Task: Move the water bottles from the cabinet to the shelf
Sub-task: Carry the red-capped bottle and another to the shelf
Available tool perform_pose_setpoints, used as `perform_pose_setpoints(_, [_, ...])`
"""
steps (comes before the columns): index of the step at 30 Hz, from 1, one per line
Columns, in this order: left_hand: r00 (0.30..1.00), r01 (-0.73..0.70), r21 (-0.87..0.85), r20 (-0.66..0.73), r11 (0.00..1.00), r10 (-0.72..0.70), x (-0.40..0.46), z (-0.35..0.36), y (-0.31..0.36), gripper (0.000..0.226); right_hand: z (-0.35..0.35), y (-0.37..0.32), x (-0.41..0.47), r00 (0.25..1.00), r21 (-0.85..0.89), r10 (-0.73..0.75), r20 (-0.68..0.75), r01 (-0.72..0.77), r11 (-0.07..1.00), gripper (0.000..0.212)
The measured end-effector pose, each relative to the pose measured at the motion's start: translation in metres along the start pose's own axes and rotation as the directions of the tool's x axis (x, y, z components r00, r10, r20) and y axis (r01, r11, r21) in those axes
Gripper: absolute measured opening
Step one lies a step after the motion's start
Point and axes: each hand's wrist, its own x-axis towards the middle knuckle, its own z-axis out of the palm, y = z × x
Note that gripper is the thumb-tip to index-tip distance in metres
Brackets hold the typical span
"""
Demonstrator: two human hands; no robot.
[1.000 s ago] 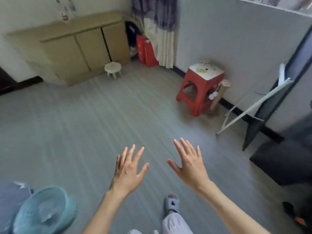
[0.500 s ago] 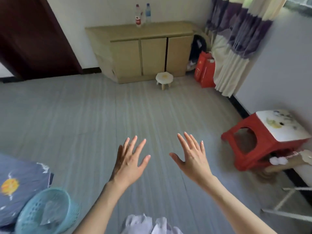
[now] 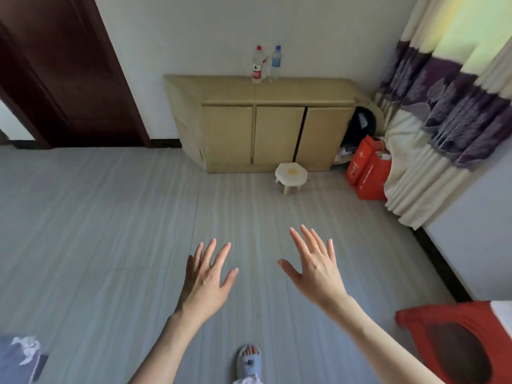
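Observation:
Two clear water bottles stand upright side by side on top of a low beige cabinet (image 3: 277, 92) against the far wall: a red-capped bottle (image 3: 257, 65) with a red label, and to its right a blue-capped bottle (image 3: 276, 62) with a blue label. My left hand (image 3: 206, 278) and my right hand (image 3: 315, 268) are held out over the grey floor, palms down, fingers spread, holding nothing. Both hands are far from the cabinet. No shelf is in view.
A small white stool (image 3: 291, 176) stands in front of the cabinet's right door. Red bags (image 3: 367, 170) and a striped curtain (image 3: 443, 120) fill the right corner. A red plastic stool (image 3: 454, 342) is near my right arm. A dark door (image 3: 63, 79) is at left.
The view has swung left and moved toward the cabinet, which is now centred and larger. The red stool has slid to the lower right edge. Both hands stay spread and empty.

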Motion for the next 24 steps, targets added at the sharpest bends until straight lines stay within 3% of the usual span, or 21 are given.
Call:
perform_pose_setpoints(7, [0.998, -0.067, 0.034, 0.018, 0.997, 0.067, 0.168, -0.009, 0.005, 0.076, -0.002, 0.038, 0.151, 1.000, -0.025, 0.024, 0.006, -0.024, 0.999, 0.079])
perform_pose_setpoints(12, [0.995, -0.006, 0.031, 0.104, 1.000, 0.002, 0.257, 0.011, -0.004, 0.098, 0.019, 0.069, 0.247, 0.998, -0.016, 0.033, 0.044, -0.033, 0.999, 0.089])
perform_pose_setpoints(16, [0.995, 0.036, 0.010, 0.088, 0.999, -0.037, 0.356, 0.023, 0.001, 0.080, 0.023, 0.098, 0.349, 0.997, 0.009, 0.009, 0.080, -0.010, 1.000, 0.083])
perform_pose_setpoints(24, [0.997, 0.061, 0.000, 0.039, 0.998, -0.060, 0.549, 0.015, 0.022, 0.078, -0.003, 0.146, 0.560, 1.000, 0.050, -0.026, 0.011, 0.026, 0.998, 0.075])
